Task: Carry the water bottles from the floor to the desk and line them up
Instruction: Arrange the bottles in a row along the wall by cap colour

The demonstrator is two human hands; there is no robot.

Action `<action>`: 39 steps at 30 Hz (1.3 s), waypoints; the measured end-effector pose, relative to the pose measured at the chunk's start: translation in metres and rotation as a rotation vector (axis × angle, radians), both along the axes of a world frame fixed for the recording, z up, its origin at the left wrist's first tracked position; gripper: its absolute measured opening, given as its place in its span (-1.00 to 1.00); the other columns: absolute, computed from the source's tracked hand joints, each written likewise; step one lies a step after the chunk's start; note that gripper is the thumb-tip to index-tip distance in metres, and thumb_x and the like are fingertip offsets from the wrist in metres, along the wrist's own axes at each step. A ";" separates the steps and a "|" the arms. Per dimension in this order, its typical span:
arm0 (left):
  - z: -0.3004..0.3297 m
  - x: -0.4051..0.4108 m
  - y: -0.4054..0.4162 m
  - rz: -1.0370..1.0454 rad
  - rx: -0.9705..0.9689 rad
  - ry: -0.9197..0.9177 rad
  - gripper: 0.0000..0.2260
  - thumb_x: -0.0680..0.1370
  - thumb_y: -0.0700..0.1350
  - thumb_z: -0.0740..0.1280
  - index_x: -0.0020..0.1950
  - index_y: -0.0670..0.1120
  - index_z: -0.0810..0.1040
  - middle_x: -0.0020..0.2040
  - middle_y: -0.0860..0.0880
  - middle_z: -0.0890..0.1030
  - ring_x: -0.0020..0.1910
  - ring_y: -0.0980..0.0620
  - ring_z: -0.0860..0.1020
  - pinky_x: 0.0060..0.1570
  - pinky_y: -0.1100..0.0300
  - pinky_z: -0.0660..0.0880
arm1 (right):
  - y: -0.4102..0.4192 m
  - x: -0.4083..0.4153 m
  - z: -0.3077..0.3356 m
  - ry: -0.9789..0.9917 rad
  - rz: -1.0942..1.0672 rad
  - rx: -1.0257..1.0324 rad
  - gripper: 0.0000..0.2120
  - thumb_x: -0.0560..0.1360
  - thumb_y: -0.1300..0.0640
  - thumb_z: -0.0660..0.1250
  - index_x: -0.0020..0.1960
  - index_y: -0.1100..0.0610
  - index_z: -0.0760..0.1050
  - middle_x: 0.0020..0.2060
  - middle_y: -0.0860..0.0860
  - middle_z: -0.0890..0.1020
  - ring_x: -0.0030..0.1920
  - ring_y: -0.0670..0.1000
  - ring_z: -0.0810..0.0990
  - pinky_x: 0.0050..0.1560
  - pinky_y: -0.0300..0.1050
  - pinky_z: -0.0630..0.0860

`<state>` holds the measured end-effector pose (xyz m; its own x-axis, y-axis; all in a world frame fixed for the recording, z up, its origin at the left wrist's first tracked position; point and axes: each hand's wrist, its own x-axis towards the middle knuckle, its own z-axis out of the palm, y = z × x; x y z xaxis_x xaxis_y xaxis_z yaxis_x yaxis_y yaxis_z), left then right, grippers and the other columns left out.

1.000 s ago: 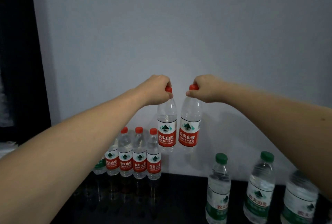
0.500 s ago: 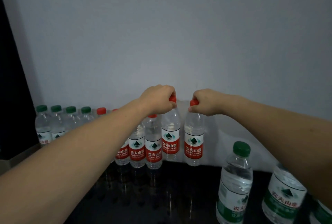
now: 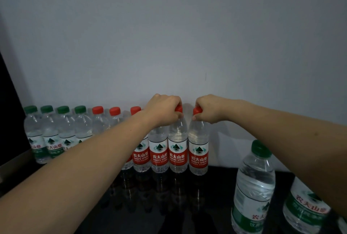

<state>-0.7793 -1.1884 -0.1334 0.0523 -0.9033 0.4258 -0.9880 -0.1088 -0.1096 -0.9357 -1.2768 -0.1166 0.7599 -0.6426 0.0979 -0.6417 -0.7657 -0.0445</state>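
Observation:
A row of water bottles stands along the wall at the back of the black desk: several green-capped ones at the left, then several red-capped ones. My left hand grips the red cap of a red-label bottle. My right hand pinches the red cap of the neighbouring red-label bottle, the row's right end. Both bottles stand upright with their bases on the desk, touching the row.
Two larger green-label bottles stand near the desk's front right, under my right forearm. A grey wall rises right behind the row. A dark panel borders the left side.
Both hands have lowered the two red-label bottles from mid-air down onto the desk at the right end of the row. The view has shifted, showing more green-capped bottles at the left.

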 end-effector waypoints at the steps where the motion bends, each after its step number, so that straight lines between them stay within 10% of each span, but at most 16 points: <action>1: -0.002 0.001 0.000 0.002 0.005 0.002 -0.71 0.54 0.11 0.32 0.18 0.00 0.51 0.03 0.01 0.62 -0.02 -0.03 0.54 0.01 0.10 0.31 | 0.000 0.001 -0.001 -0.001 0.000 0.003 -0.65 0.50 -0.07 0.34 0.03 0.23 0.54 -0.23 0.14 0.69 -0.30 0.05 0.66 -0.32 -0.14 0.54; 12: -0.010 0.006 0.000 0.017 -0.034 0.117 -0.63 0.51 0.08 0.37 0.27 0.00 0.45 0.13 -0.01 0.61 0.07 -0.05 0.55 0.13 0.02 0.43 | -0.003 0.001 -0.008 -0.049 -0.031 0.058 -0.65 0.52 -0.07 0.34 0.09 0.20 0.43 -0.15 0.16 0.63 -0.24 0.12 0.67 -0.29 -0.05 0.60; 26: 0.055 -0.020 0.055 -0.008 -0.158 0.294 -0.68 0.62 -0.15 0.18 0.37 -0.16 0.43 0.33 -0.14 0.50 0.29 -0.12 0.46 0.24 0.08 0.39 | 0.050 -0.039 0.036 -0.135 -0.033 -0.041 -0.42 0.55 -0.03 0.31 0.46 0.19 0.24 0.40 0.14 0.39 0.35 0.13 0.39 0.30 -0.03 0.35; 39: 0.125 -0.104 0.164 -0.055 -0.226 0.252 -0.68 0.61 -0.06 0.22 0.33 -0.13 0.46 0.28 -0.11 0.54 0.22 -0.09 0.51 0.15 0.14 0.40 | 0.159 -0.166 0.099 -0.151 -0.086 -0.156 -0.51 0.57 -0.03 0.26 0.43 0.14 0.30 0.37 0.10 0.42 0.33 0.13 0.41 0.26 -0.05 0.34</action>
<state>-0.8834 -1.0243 -0.0081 0.1347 -0.7922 0.5953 -0.9860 -0.0479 0.1595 -1.1013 -1.1181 -0.0173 0.6720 -0.6726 0.3098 -0.7001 -0.7134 -0.0303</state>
